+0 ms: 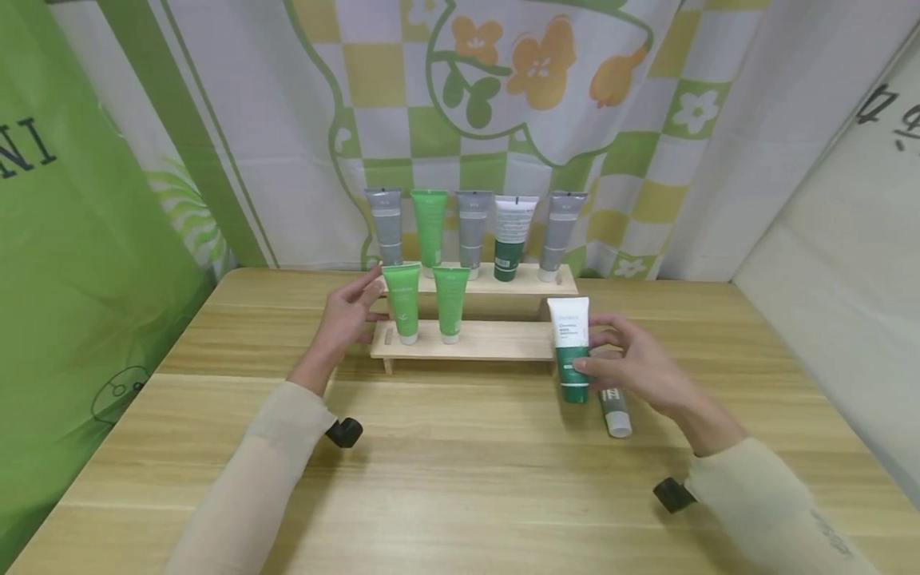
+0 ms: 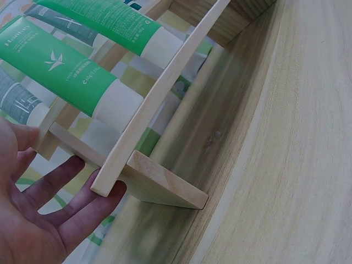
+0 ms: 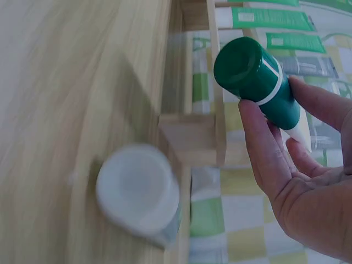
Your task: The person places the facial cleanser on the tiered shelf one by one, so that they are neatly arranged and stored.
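Note:
My right hand [image 1: 636, 363] pinches a white-and-green squeeze tube [image 1: 573, 339] between thumb and fingers. The tube is upright, cap down, in front of the right end of the two-tier wooden stand [image 1: 496, 342]. In the right wrist view its dark green cap [image 3: 239, 66] faces the camera. My left hand [image 1: 343, 315] touches the stand's left end. In the left wrist view, fingertips [image 2: 113, 190] rest against the end of the lower board. Two green tubes, the left one [image 1: 404, 303] and the right one [image 1: 451, 303], stand on the lower tier.
On the upper tier stand several tubes: grey ones [image 1: 388, 228], a green one [image 1: 430, 228] and a white-and-green one [image 1: 513, 235]. A grey tube with a white cap [image 1: 616, 414] lies on the wooden table [image 1: 467, 479] below my right hand. A patterned curtain [image 1: 381, 120] hangs behind.

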Action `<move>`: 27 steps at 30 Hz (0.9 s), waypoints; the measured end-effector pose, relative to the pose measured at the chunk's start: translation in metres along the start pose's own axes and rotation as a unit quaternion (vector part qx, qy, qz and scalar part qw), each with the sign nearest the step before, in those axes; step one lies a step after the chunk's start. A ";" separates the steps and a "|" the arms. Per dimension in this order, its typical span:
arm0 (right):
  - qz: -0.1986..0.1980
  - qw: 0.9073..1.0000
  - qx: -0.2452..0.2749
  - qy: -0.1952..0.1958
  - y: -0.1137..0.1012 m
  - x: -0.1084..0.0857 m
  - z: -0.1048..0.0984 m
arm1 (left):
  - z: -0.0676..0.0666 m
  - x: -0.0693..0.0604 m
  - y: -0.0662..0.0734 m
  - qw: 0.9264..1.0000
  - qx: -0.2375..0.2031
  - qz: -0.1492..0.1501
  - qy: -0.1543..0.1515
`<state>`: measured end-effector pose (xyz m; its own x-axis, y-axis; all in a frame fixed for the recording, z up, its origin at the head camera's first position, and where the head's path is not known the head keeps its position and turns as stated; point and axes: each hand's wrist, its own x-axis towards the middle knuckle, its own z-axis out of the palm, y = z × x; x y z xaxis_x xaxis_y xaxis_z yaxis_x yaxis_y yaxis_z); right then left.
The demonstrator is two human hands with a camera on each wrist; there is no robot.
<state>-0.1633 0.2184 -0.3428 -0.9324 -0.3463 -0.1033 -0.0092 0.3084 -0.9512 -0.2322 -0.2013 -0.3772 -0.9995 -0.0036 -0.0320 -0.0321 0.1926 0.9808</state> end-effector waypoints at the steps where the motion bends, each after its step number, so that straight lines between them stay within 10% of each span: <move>1: -0.004 1.000 0.004 0.003 -0.002 0.002 0.003 | 0.000 0.000 0.000 1.000 0.001 0.002 0.001; 27: -0.139 0.984 0.021 0.109 -0.021 0.052 0.063 | 0.001 0.001 0.000 1.000 -0.002 -0.003 0.006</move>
<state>-0.1887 0.1385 -0.3465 -0.9512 -0.2129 0.2235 -0.2646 0.1893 -0.9456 -0.2330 -0.2001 -0.3772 -0.9993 -0.0157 -0.0350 -0.0373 0.1888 0.9813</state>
